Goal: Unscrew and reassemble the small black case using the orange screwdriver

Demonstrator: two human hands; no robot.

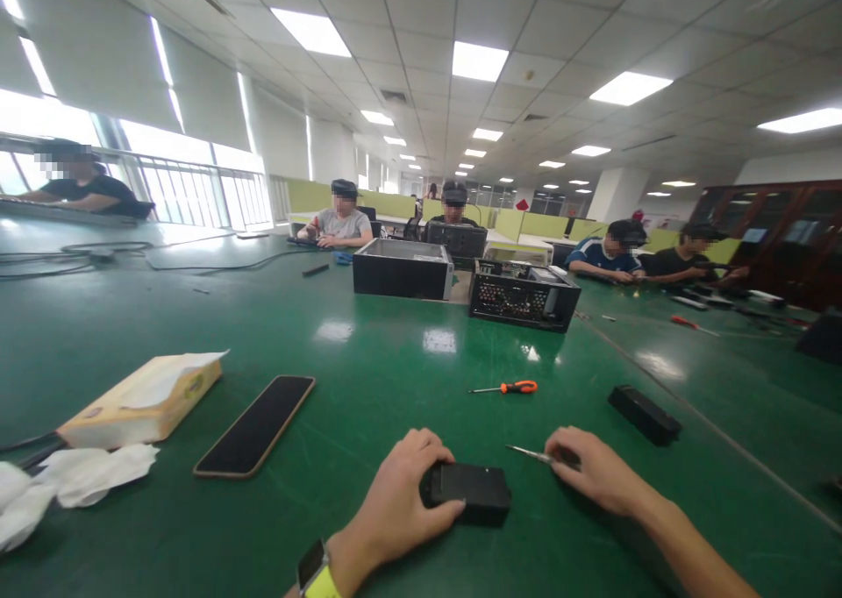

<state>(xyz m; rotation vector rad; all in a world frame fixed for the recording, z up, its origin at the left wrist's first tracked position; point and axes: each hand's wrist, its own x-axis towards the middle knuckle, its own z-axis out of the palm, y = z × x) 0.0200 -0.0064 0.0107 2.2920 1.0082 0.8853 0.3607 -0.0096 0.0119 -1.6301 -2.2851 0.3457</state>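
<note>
On the glossy green desk [374, 387], the left hand [408, 488] and right hand [595, 471] sit apart. The left clasps a black, box-shaped block [479, 491] lying there, by its left end; the right pinches a slim, silvery metal-shafted tool [531, 453], its tip clear of the block. The step looks like steadying for tool work; next likely calls for careful tip placement.

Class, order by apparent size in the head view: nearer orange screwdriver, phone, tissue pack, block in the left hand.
1. Tissue pack
2. Phone and block: too alike to rank; left hand partly hides block
3. Nearer orange screwdriver
</note>
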